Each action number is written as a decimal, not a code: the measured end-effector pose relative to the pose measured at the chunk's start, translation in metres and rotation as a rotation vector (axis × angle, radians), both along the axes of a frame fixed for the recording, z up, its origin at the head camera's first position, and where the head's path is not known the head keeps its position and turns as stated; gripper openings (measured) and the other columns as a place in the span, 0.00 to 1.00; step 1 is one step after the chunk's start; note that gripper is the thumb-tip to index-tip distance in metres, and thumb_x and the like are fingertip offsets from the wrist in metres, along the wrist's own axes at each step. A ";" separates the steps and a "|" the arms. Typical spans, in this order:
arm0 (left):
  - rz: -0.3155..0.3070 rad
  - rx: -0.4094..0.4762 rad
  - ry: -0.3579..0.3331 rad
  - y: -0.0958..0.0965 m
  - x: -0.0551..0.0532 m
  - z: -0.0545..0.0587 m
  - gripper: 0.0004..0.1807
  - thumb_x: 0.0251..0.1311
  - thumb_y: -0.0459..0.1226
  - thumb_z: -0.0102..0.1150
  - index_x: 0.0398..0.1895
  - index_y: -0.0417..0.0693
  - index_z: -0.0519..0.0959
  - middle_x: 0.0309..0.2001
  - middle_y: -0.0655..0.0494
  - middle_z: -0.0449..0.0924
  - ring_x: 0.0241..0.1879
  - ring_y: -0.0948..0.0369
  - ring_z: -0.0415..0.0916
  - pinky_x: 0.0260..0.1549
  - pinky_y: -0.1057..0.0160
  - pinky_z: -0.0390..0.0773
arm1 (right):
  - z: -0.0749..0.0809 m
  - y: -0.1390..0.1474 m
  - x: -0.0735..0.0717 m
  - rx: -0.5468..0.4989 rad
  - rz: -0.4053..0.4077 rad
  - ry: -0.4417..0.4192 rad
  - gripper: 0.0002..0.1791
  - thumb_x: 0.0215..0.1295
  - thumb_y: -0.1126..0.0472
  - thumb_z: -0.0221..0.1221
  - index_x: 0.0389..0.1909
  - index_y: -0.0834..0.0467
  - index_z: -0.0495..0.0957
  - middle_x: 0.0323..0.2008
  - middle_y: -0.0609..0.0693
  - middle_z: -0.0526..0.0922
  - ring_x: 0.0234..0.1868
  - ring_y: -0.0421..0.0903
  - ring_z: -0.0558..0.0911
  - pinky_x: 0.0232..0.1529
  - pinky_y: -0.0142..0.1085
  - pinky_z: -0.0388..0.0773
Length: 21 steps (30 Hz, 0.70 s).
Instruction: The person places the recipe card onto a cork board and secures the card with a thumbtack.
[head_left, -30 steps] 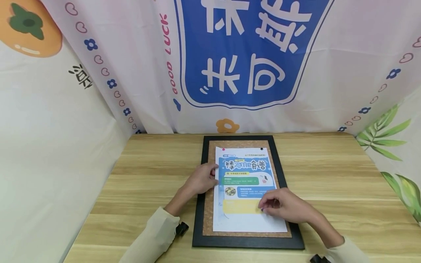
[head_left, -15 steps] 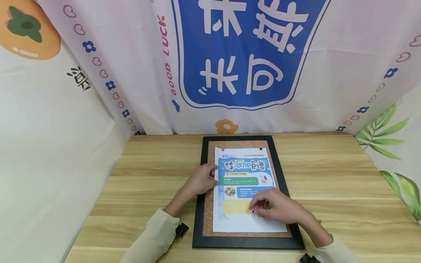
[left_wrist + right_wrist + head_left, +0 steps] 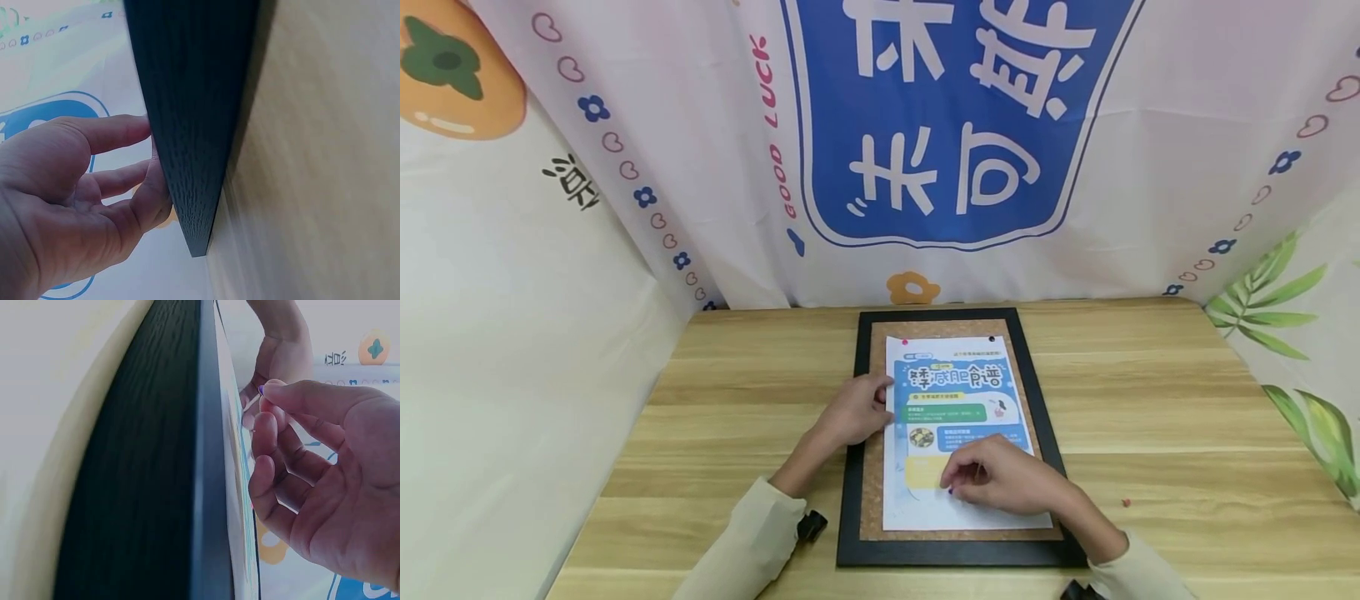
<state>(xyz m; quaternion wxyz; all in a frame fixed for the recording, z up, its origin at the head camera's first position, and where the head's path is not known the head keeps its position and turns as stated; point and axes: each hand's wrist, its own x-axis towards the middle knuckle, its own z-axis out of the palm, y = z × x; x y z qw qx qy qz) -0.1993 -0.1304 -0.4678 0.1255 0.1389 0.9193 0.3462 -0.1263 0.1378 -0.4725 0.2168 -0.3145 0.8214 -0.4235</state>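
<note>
A printed poster [image 3: 958, 421] with blue, green and yellow panels lies on a cork board [image 3: 871, 508] in a black frame [image 3: 955, 553]. A pink pin [image 3: 905, 342] and a black pin [image 3: 992, 339] sit at its top corners. Between thumb and index finger, my right hand [image 3: 1003, 475] pinches a small purple-headed push pin [image 3: 261, 390], over the lower part of the poster; its thin shaft shows in the right wrist view. My left hand [image 3: 853, 410] rests at the poster's left edge, fingers loosely bent, fingertips on the paper.
The framed board lies on a wooden table [image 3: 737, 417]. A tiny red piece [image 3: 1126, 502] is on the table, right of the board. Behind hangs a printed curtain [image 3: 1120, 208], with a white cloth [image 3: 512, 333] at the left side.
My right hand has moved left across the poster with the push pin, uncovering the tiny red piece on the table. My left hand stays at the paper's edge.
</note>
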 end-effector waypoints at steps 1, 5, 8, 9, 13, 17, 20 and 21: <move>-0.001 0.002 -0.001 0.000 0.000 0.000 0.32 0.64 0.27 0.72 0.72 0.33 0.75 0.41 0.49 0.75 0.37 0.58 0.73 0.33 0.66 0.73 | 0.000 -0.002 0.000 -0.004 0.003 0.001 0.06 0.70 0.65 0.68 0.42 0.52 0.90 0.35 0.41 0.88 0.33 0.31 0.80 0.37 0.28 0.81; -0.004 -0.004 0.001 0.000 0.000 -0.001 0.32 0.64 0.28 0.72 0.72 0.33 0.76 0.40 0.50 0.75 0.37 0.58 0.73 0.33 0.65 0.72 | 0.001 -0.011 0.002 -0.019 0.014 -0.005 0.05 0.70 0.64 0.68 0.42 0.51 0.90 0.35 0.41 0.89 0.33 0.31 0.81 0.38 0.28 0.81; -0.009 -0.015 0.012 0.000 -0.001 -0.001 0.31 0.64 0.28 0.72 0.71 0.33 0.76 0.40 0.51 0.76 0.37 0.58 0.72 0.34 0.65 0.72 | 0.002 -0.017 0.002 -0.024 0.024 -0.013 0.05 0.71 0.64 0.69 0.42 0.51 0.90 0.36 0.41 0.89 0.34 0.31 0.81 0.38 0.28 0.81; -0.011 -0.017 0.016 -0.001 -0.001 -0.001 0.31 0.64 0.29 0.72 0.71 0.33 0.76 0.40 0.51 0.76 0.37 0.58 0.72 0.34 0.64 0.72 | 0.003 -0.019 0.002 -0.024 0.026 -0.015 0.05 0.71 0.64 0.68 0.42 0.51 0.90 0.36 0.41 0.89 0.34 0.31 0.81 0.38 0.28 0.81; -0.011 -0.016 0.031 -0.001 -0.001 -0.001 0.30 0.64 0.29 0.72 0.70 0.32 0.77 0.39 0.50 0.77 0.37 0.58 0.72 0.35 0.64 0.72 | 0.002 -0.028 0.002 -0.028 0.041 -0.024 0.05 0.71 0.64 0.68 0.42 0.52 0.90 0.35 0.41 0.89 0.33 0.30 0.81 0.38 0.28 0.81; -0.014 -0.016 0.044 -0.002 -0.001 -0.002 0.30 0.63 0.29 0.72 0.69 0.32 0.78 0.38 0.50 0.77 0.37 0.58 0.72 0.35 0.64 0.72 | 0.002 -0.038 0.003 -0.043 0.064 -0.027 0.04 0.72 0.64 0.68 0.41 0.53 0.90 0.35 0.41 0.89 0.33 0.29 0.81 0.38 0.27 0.81; -0.019 -0.016 0.050 -0.002 -0.001 -0.002 0.30 0.62 0.29 0.73 0.68 0.32 0.78 0.38 0.51 0.77 0.37 0.58 0.72 0.35 0.63 0.72 | 0.001 -0.044 0.004 -0.051 0.072 -0.026 0.04 0.72 0.64 0.68 0.41 0.53 0.90 0.35 0.40 0.89 0.33 0.29 0.81 0.39 0.27 0.81; -0.020 -0.016 0.052 -0.002 -0.001 -0.002 0.30 0.62 0.29 0.73 0.68 0.32 0.78 0.38 0.51 0.77 0.37 0.58 0.72 0.35 0.64 0.72 | 0.001 -0.045 0.004 -0.054 0.075 -0.023 0.04 0.72 0.65 0.68 0.41 0.53 0.90 0.35 0.40 0.89 0.33 0.29 0.81 0.39 0.27 0.82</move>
